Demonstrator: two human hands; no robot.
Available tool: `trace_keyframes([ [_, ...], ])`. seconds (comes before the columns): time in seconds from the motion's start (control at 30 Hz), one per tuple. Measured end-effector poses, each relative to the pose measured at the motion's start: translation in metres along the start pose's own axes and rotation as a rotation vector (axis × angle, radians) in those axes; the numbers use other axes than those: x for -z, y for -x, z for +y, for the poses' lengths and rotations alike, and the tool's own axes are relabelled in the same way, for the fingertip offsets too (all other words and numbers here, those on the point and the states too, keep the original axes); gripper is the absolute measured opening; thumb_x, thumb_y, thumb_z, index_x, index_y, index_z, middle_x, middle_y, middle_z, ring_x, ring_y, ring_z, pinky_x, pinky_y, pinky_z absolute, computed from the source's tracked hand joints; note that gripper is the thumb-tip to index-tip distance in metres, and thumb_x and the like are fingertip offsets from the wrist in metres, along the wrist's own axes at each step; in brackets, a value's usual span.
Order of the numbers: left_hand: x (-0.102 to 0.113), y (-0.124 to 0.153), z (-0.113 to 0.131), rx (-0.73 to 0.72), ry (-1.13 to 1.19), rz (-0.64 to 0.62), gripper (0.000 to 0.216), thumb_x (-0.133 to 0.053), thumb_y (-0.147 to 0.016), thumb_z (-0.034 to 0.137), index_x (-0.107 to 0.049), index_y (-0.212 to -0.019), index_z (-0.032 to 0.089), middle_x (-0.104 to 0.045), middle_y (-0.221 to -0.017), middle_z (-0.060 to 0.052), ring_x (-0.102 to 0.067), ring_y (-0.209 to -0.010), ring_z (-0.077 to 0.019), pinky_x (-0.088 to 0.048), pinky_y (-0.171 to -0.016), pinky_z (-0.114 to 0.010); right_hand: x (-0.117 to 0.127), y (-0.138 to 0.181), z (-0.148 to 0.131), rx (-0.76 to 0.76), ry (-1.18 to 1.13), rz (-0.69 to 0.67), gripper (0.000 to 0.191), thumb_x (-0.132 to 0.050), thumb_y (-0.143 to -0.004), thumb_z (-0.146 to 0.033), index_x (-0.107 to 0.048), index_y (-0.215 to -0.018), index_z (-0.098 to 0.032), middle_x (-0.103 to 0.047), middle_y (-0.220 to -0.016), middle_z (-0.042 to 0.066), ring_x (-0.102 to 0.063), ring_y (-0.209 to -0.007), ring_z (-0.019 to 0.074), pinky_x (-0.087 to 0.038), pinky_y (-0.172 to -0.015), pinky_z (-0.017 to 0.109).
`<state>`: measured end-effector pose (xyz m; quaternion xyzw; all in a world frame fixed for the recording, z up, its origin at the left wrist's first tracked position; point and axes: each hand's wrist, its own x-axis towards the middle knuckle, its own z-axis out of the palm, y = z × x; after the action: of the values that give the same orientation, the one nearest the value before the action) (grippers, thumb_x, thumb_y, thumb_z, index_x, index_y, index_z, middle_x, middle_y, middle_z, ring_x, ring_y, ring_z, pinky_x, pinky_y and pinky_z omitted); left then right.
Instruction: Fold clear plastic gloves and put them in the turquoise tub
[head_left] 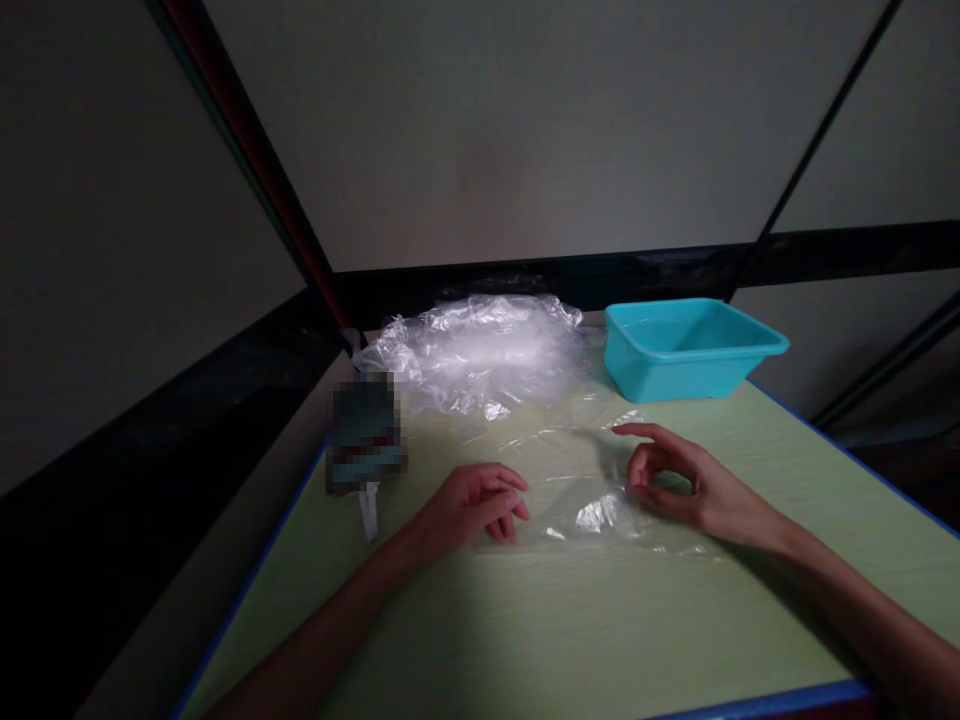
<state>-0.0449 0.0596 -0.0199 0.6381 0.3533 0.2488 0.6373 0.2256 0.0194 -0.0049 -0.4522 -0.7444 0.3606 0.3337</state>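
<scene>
A clear, thin plastic bag (596, 512) lies spread on the table between my two hands, creased and shiny near the front. At its left edge is my left hand (480, 505), fingers loosely bent and apart, nothing visible in them. Over the right edge, my right hand (679, 485) has its thumb and curled fingers pinched together at the plastic, while the index finger stretches out to the left. Behind the flat bag rises a crumpled heap of clear plastic bags (487, 350).
A turquoise plastic basin (667, 375) stands at the back right of the pale green table (570, 630), which has blue edges. A blurred-out dark object (367, 430) sits at the left edge, a whitish strip hanging below it. A pale panelled wall (525, 130) closes off the back.
</scene>
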Motion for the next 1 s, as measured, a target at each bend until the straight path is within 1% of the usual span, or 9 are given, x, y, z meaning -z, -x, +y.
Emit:
trace_keyframes([
  [0.1, 0.002, -0.001, 0.001, -0.093, -0.09, 0.08, 0.022, -0.053, -0.076, 0.032, -0.056, -0.086, 0.013, -0.062, -0.076, -0.004, -0.059, -0.059, -0.012, -0.047, -0.052, -0.023, -0.001, 0.0, 0.001, -0.011, 0.207, 0.121, 0.042, -0.046, -0.076, -0.015, -0.039, -0.118, -0.018, -0.058, -0.08, 0.003, -0.057, -0.07, 0.0167, -0.048, -0.067, 0.034],
  [0.17, 0.001, 0.001, 0.005, -0.233, -0.245, 0.223, 0.015, -0.051, -0.077, 0.026, -0.057, -0.083, 0.013, -0.062, -0.079, -0.005, -0.059, -0.07, -0.0146, -0.048, -0.062, -0.026, -0.001, 0.001, -0.001, 0.014, 0.349, 0.2, 0.035, -0.045, -0.077, -0.017, -0.046, -0.112, -0.017, -0.06, -0.086, 0.006, -0.058, -0.074, 0.0194, -0.048, -0.069, 0.037],
  [0.27, -0.009, 0.012, 0.016, -0.456, -0.519, 0.339, 0.013, -0.048, -0.078, 0.021, -0.059, -0.083, 0.015, -0.061, -0.089, -0.007, -0.058, -0.085, -0.0182, -0.046, -0.077, -0.031, -0.002, 0.004, -0.006, 0.184, 0.476, 0.097, 0.034, -0.039, -0.084, -0.021, -0.046, -0.117, -0.017, -0.057, -0.109, 0.01, -0.054, -0.098, 0.0225, -0.045, -0.082, 0.039],
  [0.33, -0.021, 0.021, 0.024, -0.523, -0.68, 0.211, 0.024, -0.043, -0.08, 0.02, -0.057, -0.1, 0.017, -0.059, -0.105, -0.008, -0.054, -0.099, -0.0201, -0.042, -0.087, -0.034, -0.006, 0.006, -0.009, 0.316, 0.552, -0.109, 0.045, -0.037, -0.087, -0.028, -0.033, -0.131, -0.017, -0.042, -0.13, 0.01, -0.039, -0.119, 0.0227, -0.034, -0.096, 0.043],
  [0.4, -0.034, 0.028, 0.028, -0.486, -0.852, 0.002, 0.046, -0.043, -0.081, 0.022, -0.038, -0.126, 0.018, -0.04, -0.132, -0.009, -0.039, -0.119, -0.021, -0.035, -0.097, -0.034, -0.012, 0.007, -0.008, 0.377, 0.633, -0.27, 0.061, -0.039, -0.087, -0.039, -0.015, -0.137, -0.014, -0.022, -0.142, 0.011, -0.021, -0.128, 0.0232, -0.02, -0.104, 0.046],
  [0.47, -0.045, 0.032, 0.027, -0.449, -1.012, -0.165, 0.065, -0.048, -0.08, 0.03, -0.019, -0.136, 0.016, -0.018, -0.143, -0.008, -0.022, -0.128, -0.0223, -0.026, -0.103, -0.035, -0.017, 0.007, -0.006, 0.378, 0.68, -0.343, 0.073, -0.039, -0.084, -0.049, -0.008, -0.138, -0.011, -0.01, -0.143, 0.013, -0.012, -0.13, 0.0239, -0.012, -0.105, 0.047],
  [0.53, -0.052, 0.033, 0.022, -0.407, -1.124, -0.25, 0.075, -0.051, -0.079, 0.038, -0.012, -0.137, 0.013, -0.009, -0.143, -0.01, -0.011, -0.131, -0.0233, -0.019, -0.106, -0.037, -0.021, 0.007, -0.003, 0.367, 0.697, -0.377, 0.077, -0.039, -0.083, -0.054, -0.008, -0.138, -0.01, -0.008, -0.143, 0.014, -0.009, -0.13, 0.024, -0.01, -0.105, 0.047],
  [0.7, -0.054, 0.031, 0.017, -0.335, -1.242, -0.293, 0.076, -0.047, -0.079, 0.05, -0.019, -0.135, 0.007, -0.009, -0.142, -0.014, -0.006, -0.131, -0.0228, -0.014, -0.106, -0.037, -0.02, 0.008, -0.003, 0.329, 0.727, -0.351, 0.08, -0.037, -0.082, -0.055, -0.003, -0.137, -0.008, -0.006, -0.143, 0.015, -0.006, -0.131, 0.0236, -0.011, -0.106, 0.044],
  [1.0, -0.076, 0.021, 0.016, -0.29, -1.23, -0.179, 0.078, -0.046, -0.079, 0.05, -0.016, -0.135, 0.005, -0.004, -0.143, -0.015, -0.001, -0.131, -0.0241, -0.01, -0.108, -0.037, -0.021, 0.013, 0.006, 0.341, 0.731, -0.339, 0.079, -0.038, -0.082, -0.056, -0.007, -0.138, -0.01, -0.003, -0.143, 0.014, -0.007, -0.13, 0.0244, -0.015, -0.106, 0.043],
])
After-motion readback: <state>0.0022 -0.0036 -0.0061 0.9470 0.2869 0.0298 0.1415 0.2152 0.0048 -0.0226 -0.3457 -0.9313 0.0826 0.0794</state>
